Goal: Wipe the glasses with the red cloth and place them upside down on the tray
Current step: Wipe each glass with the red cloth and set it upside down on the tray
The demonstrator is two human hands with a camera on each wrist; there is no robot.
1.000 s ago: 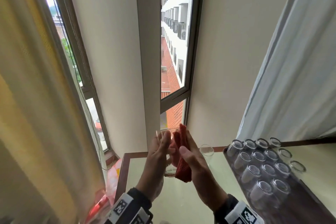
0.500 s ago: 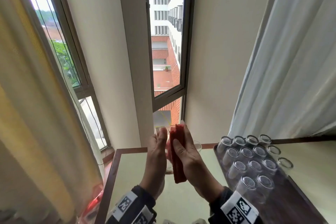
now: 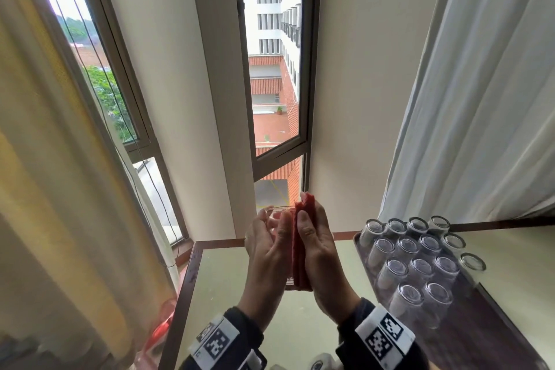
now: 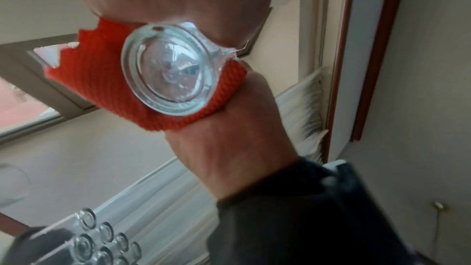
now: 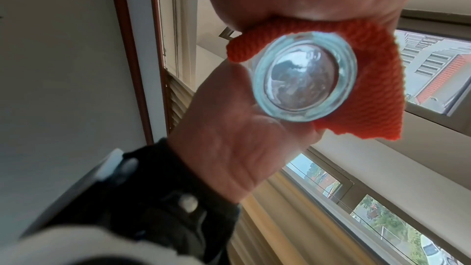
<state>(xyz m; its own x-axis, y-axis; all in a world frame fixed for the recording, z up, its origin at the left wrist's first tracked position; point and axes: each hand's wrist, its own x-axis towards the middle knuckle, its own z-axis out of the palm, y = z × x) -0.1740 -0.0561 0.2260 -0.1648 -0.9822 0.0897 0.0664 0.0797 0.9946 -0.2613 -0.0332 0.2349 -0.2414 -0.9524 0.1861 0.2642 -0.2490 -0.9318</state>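
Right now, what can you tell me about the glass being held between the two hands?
The glass is a clear tumbler with a thick round base, held upright above the table. The left hand grips one side; the right hand presses the folded red cloth against the other. Its open rim faces up, its base toward the wrists.

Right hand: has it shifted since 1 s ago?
Yes, slightly right: the right hand now sits closer to the tray edge, still pressing the red cloth against the glass.
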